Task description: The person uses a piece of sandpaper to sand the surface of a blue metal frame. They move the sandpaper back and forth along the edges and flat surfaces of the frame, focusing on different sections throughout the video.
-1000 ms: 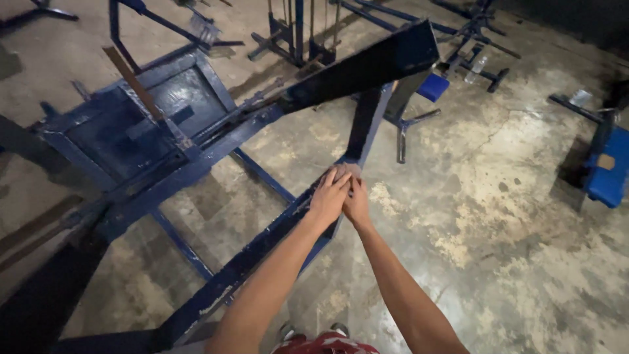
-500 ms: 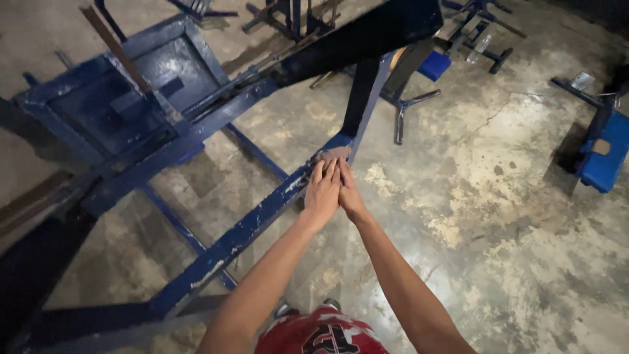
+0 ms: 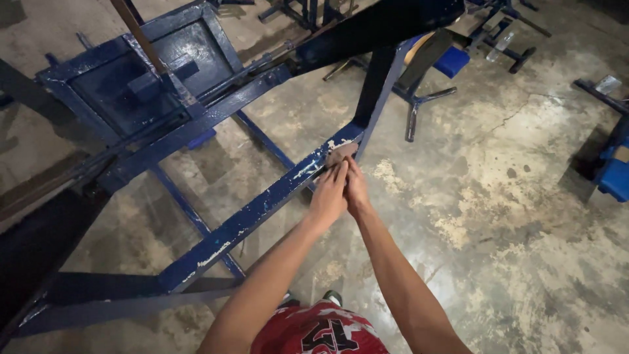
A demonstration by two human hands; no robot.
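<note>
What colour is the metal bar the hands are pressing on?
Dark blue, with chipped whitish patches where the paint has worn off the bar. The head view shows it best.

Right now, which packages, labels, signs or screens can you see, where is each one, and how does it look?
No packages, signs or screens show.
Clear plastic bottle: on the floor at top right, by the blue bench; any label is too small to tell.
Red shorts: bottom centre, with a white and black printed pattern.
</note>
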